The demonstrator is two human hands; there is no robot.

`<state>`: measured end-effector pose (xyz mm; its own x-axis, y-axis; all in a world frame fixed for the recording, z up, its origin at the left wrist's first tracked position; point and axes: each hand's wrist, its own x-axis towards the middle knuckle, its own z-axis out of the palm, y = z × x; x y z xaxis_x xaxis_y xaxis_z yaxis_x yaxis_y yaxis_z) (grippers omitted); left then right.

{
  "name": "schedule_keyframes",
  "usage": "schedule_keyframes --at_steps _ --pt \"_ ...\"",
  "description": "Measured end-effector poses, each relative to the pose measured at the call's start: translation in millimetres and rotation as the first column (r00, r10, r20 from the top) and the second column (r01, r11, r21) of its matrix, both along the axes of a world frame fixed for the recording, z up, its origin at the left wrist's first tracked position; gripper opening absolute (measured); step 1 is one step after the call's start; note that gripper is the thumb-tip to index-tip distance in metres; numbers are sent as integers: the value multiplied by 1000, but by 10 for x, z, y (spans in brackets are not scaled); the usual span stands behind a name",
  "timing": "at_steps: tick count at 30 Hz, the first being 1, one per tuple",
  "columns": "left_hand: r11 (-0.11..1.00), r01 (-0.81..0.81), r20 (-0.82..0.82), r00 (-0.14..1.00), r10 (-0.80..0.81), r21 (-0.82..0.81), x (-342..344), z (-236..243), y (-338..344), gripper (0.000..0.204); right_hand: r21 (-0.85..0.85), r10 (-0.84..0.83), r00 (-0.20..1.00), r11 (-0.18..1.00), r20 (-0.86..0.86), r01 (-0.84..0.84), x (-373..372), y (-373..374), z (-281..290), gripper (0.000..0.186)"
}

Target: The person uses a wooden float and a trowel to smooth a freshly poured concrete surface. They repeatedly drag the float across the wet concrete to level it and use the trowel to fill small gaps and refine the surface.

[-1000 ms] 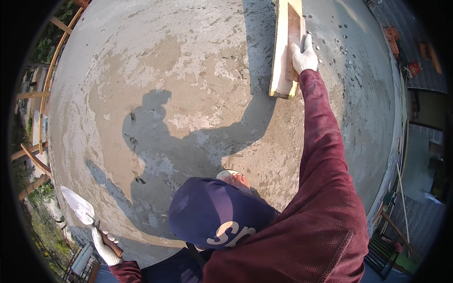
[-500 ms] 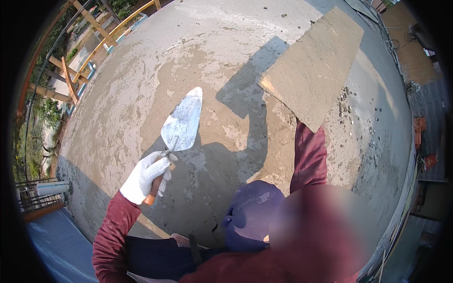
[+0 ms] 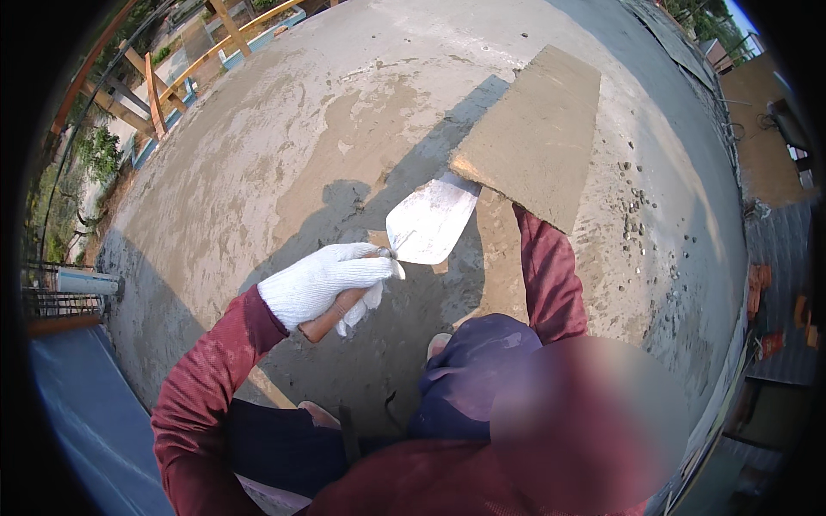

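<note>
My left hand, in a white knit glove, is closed around the brown handle of a pointed trowel. The trowel's pale metal blade points up and to the right; its tip goes out of sight at the near left corner of a flat, mortar-coated board. Whether blade and board touch I cannot tell. From the right, my maroon-sleeved arm runs under the board, which is held up above the surface. That board hides my right hand. Below lies a wide grey cement surface, patchy with damp mortar.
Small pebbles are scattered right of the board. Along the far left edge stand timber rails. A blue sheet lies at lower left, near a pale pipe. My bent knee is close below the trowel.
My left hand has swung the trowel rightward, bringing its blade from open space up to the board's corner. The board has shifted left and slightly down in the view, which has also moved a little.
</note>
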<state>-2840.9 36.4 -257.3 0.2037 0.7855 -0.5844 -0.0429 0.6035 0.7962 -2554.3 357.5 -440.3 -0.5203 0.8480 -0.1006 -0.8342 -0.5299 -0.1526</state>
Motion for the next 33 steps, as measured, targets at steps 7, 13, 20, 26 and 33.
schedule_keyframes --at_steps 7,13,20,26,33 --pt "984 -93 -33 995 99 150 -12 -23 70 27 -39 5 999 999 41 -3 242 -329 -363 46" --pt "972 -207 299 926 232 -113 15 -258 167 34 -36 -10 1000 999 18 11 328 -342 -431 46" --pt "775 -269 -69 926 372 571 -716 -667 776 31 16 -17 997 1000 -70 18 388 -179 -531 46" --pt "929 -208 -378 869 320 306 -85 -460 832 49 153 135 919 985 -371 -83 241 158 -196 46" --pt "746 197 -675 610 415 637 679 -418 556 64 -10 180 905 980 -386 -200 -177 -295 900 23"
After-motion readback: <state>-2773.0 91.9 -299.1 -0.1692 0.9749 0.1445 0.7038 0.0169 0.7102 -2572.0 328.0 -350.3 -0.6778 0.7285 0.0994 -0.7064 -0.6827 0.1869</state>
